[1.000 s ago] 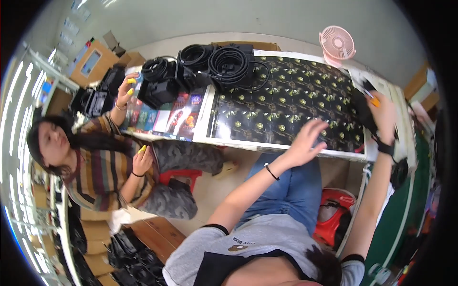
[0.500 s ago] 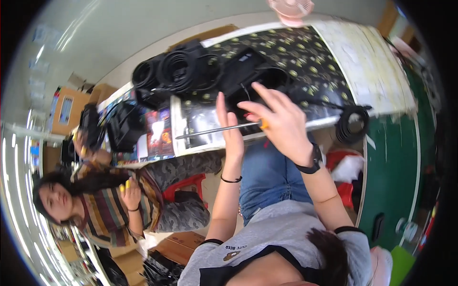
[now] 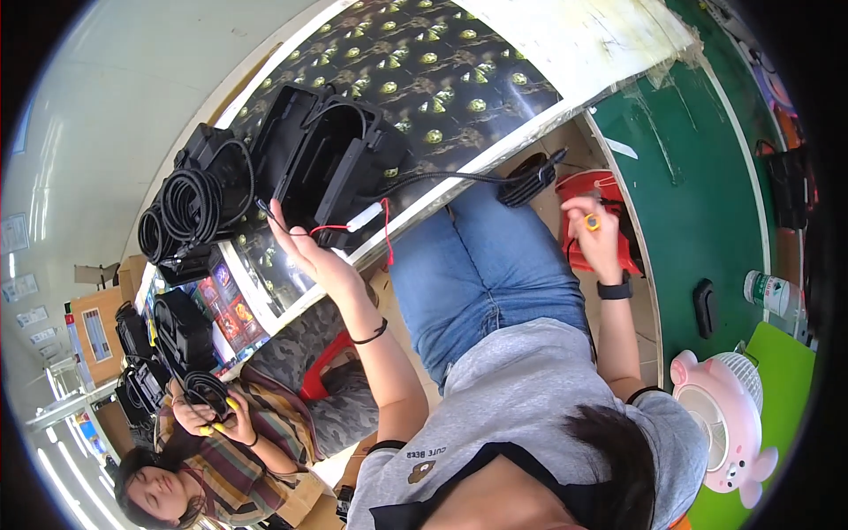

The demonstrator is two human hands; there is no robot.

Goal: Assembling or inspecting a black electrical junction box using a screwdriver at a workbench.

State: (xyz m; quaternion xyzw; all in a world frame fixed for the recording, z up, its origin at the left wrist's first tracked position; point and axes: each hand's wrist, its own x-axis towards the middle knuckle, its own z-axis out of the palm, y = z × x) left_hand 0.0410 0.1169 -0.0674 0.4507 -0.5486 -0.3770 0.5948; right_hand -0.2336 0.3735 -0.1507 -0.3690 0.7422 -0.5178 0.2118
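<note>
A black open box-shaped housing (image 3: pixel 322 159) lies tilted on the patterned table top (image 3: pixel 442 79). My left hand (image 3: pixel 305 246) grips its near edge, by thin red wires and a white connector (image 3: pixel 367 218). A black cable runs from the housing to a ribbed black plug (image 3: pixel 530 181) that hangs over my lap. My right hand (image 3: pixel 594 237) is down beside my thigh, closed on a screwdriver with a yellow-orange handle (image 3: pixel 590 223), in front of a red stool (image 3: pixel 601 187).
Bundles of coiled black cable (image 3: pixel 190 201) lie on the table to the left. A co-worker (image 3: pixel 230 442) sits at lower left and holds a cable coil (image 3: pixel 208 389). On the green floor to the right are a pink fan (image 3: pixel 720 415) and a bottle (image 3: pixel 767 291).
The view has swung. My right hand has dropped from above the table to my side with the screwdriver. My left hand has come to the housing's edge.
</note>
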